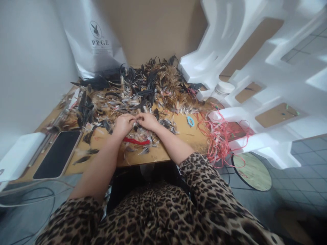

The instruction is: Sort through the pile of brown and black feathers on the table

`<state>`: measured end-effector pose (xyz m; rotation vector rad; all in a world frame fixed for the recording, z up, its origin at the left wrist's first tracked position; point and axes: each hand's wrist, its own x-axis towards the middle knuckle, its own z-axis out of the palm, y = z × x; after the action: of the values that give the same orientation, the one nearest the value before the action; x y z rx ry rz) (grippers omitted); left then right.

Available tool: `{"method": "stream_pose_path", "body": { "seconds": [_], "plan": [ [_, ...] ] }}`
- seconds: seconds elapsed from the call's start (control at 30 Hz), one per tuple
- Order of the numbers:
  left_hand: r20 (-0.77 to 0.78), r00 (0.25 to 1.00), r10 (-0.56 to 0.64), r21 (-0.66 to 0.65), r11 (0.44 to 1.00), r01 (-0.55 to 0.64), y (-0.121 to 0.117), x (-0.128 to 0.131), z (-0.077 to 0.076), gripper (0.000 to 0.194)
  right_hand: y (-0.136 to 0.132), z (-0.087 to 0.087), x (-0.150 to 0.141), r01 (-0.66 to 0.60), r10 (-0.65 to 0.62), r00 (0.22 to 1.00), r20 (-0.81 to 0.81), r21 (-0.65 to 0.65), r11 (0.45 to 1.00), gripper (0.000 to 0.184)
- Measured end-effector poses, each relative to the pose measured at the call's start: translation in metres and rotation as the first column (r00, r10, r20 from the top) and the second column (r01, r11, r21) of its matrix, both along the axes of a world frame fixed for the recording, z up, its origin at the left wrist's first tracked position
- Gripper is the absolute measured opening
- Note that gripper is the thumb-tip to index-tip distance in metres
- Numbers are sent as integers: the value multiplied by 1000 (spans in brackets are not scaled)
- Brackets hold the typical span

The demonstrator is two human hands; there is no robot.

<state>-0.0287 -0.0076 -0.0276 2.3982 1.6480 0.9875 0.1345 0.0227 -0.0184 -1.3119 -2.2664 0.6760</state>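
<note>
My left hand [124, 124] and my right hand [146, 121] meet over the near edge of a feather pile [120, 97]. Fingers of both hands are pinched together, tip to tip; whatever lies between them is too small and blurred to name. Just below my hands a red strip [136, 141] rests among loose pale fluff on the wooden table [158, 151]. Brown and black feathers [166, 76] spread out behind, some in bundles.
A phone [58, 154] and a white box-like device [21, 154] lie at left. Pink-red strings [221, 136] tangle at right, near a blue ring [190, 121] and a white-lidded jar [222, 92]. White foam pieces [230, 34] rise on the right; a silver bag [98, 44] stands behind.
</note>
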Motion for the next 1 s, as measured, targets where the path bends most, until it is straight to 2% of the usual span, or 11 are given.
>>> {"method": "stream_pose_path", "body": {
  "seconds": [0.2, 0.43, 0.8, 1.0],
  "plan": [
    [85, 996, 5, 6, 1000, -5, -2, 1, 2, 18, 2, -2, -1, 21, -21, 1000, -1, -5, 1000, 20],
    [183, 982, 50, -67, 997, -38, -4, 1, 3, 18, 10, -10, 2, -38, 30, 990, -135, -55, 998, 19],
    [122, 992, 42, -67, 997, -34, 1, -1, -3, 20, 4, -5, -1, 52, -56, 993, -106, -45, 998, 16],
    [61, 995, 83, -78, 994, -79, 1, -1, -3, 19, 2, -4, -1, 44, -50, 993, -103, -60, 997, 14]
  ]
}}
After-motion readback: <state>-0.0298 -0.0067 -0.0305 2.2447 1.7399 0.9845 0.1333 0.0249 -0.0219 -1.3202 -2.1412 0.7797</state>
